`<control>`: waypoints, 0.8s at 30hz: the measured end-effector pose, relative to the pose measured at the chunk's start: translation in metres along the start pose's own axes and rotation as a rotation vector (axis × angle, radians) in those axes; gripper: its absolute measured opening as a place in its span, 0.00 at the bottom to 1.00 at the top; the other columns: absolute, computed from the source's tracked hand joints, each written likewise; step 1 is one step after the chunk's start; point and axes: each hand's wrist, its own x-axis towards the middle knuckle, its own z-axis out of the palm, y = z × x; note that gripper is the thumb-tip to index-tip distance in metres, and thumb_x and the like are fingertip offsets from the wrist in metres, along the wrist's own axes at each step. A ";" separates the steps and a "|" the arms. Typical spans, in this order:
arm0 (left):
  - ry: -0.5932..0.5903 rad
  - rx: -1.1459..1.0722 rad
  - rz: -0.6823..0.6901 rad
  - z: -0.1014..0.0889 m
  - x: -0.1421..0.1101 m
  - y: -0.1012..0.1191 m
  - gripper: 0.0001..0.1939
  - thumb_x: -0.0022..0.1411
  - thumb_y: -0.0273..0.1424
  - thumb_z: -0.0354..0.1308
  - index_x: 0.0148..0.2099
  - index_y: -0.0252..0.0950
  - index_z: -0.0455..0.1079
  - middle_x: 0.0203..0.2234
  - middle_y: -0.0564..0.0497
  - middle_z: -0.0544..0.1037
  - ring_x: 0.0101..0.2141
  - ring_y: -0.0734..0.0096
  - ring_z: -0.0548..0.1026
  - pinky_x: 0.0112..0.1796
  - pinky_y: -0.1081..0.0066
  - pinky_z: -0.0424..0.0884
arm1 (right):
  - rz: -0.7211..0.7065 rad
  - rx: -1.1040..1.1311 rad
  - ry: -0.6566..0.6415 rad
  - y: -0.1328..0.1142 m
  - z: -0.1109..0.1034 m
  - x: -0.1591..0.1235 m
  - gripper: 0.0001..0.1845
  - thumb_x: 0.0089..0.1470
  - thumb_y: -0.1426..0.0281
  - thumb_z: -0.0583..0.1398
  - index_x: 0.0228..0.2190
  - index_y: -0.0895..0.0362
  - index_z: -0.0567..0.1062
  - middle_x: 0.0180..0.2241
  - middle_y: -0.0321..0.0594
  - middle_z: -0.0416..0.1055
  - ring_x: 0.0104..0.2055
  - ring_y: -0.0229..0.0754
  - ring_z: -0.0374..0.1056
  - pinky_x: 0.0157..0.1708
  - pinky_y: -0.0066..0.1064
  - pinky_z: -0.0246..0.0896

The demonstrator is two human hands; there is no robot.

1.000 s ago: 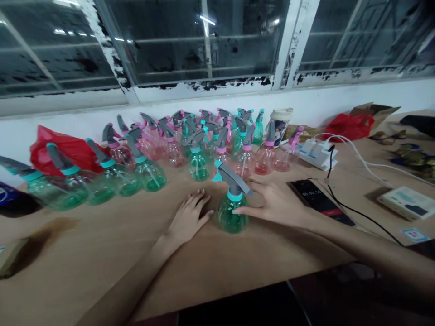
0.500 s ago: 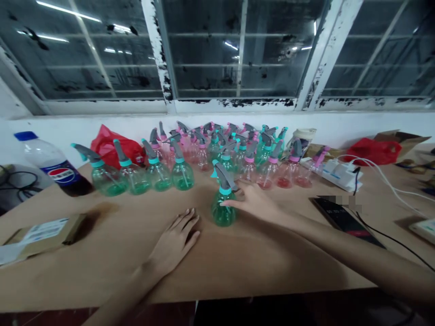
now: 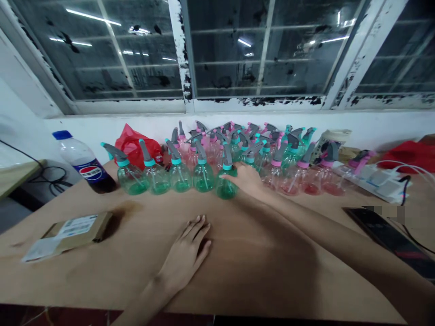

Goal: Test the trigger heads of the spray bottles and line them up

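My right hand (image 3: pixel 246 181) grips a green spray bottle (image 3: pixel 226 188) by its body, thumb across the front and the other fingers hidden behind it. This bottle stands upright at the right end of a front row of green spray bottles (image 3: pixel 181 176), which have teal collars and grey trigger heads. Flat on the table lies my left hand (image 3: pixel 186 253), fingers stretched out, holding nothing. To the right of the gripped bottle are spray bottles with pink collars and reddish bodies (image 3: pixel 310 183). More green and pink bottles crowd behind.
A cola bottle (image 3: pixel 84 163) and a red plastic bag (image 3: pixel 136 145) stand at the left. A cardboard parcel (image 3: pixel 76 231) lies front left on the table (image 3: pixel 136 276). At the right are a white power strip (image 3: pixel 380 181) with cables and a phone (image 3: pixel 384 235).
My right hand has moved the green spray bottle away from me and left, beside the front green row. The view has shifted left. My left hand still rests on the table.
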 end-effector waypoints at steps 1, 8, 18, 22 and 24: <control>-0.010 0.015 -0.001 0.001 0.000 0.000 0.21 0.69 0.35 0.44 0.60 0.33 0.62 0.60 0.44 0.63 0.60 0.59 0.60 0.58 0.54 0.58 | 0.012 -0.006 0.000 -0.001 0.001 0.003 0.26 0.53 0.51 0.58 0.41 0.61 0.73 0.43 0.54 0.73 0.44 0.55 0.71 0.37 0.39 0.64; -0.024 0.031 0.033 0.002 0.008 0.003 0.24 0.68 0.39 0.46 0.62 0.35 0.59 0.62 0.43 0.59 0.61 0.55 0.57 0.58 0.51 0.57 | 0.030 -0.003 0.016 -0.003 0.007 0.019 0.24 0.53 0.53 0.58 0.40 0.62 0.72 0.43 0.55 0.72 0.44 0.55 0.71 0.39 0.38 0.64; -0.034 -0.037 0.069 0.013 0.044 0.009 0.23 0.68 0.38 0.46 0.61 0.35 0.60 0.62 0.42 0.59 0.61 0.56 0.56 0.58 0.53 0.56 | -0.044 0.119 0.152 0.014 -0.002 -0.003 0.30 0.56 0.51 0.54 0.50 0.61 0.69 0.47 0.51 0.71 0.45 0.51 0.71 0.41 0.39 0.65; -0.026 -0.040 0.081 0.018 0.056 0.011 0.23 0.68 0.38 0.46 0.61 0.34 0.60 0.61 0.42 0.60 0.61 0.56 0.57 0.58 0.53 0.57 | 0.018 0.087 0.183 0.040 -0.022 -0.020 0.21 0.59 0.57 0.52 0.43 0.59 0.74 0.43 0.49 0.74 0.41 0.49 0.73 0.42 0.40 0.64; -0.035 -0.039 0.085 0.020 0.062 0.013 0.23 0.68 0.38 0.46 0.61 0.32 0.61 0.61 0.41 0.61 0.61 0.56 0.57 0.58 0.53 0.57 | 0.087 0.043 0.165 0.051 -0.026 -0.021 0.23 0.58 0.58 0.54 0.47 0.62 0.72 0.42 0.52 0.75 0.41 0.53 0.73 0.41 0.42 0.64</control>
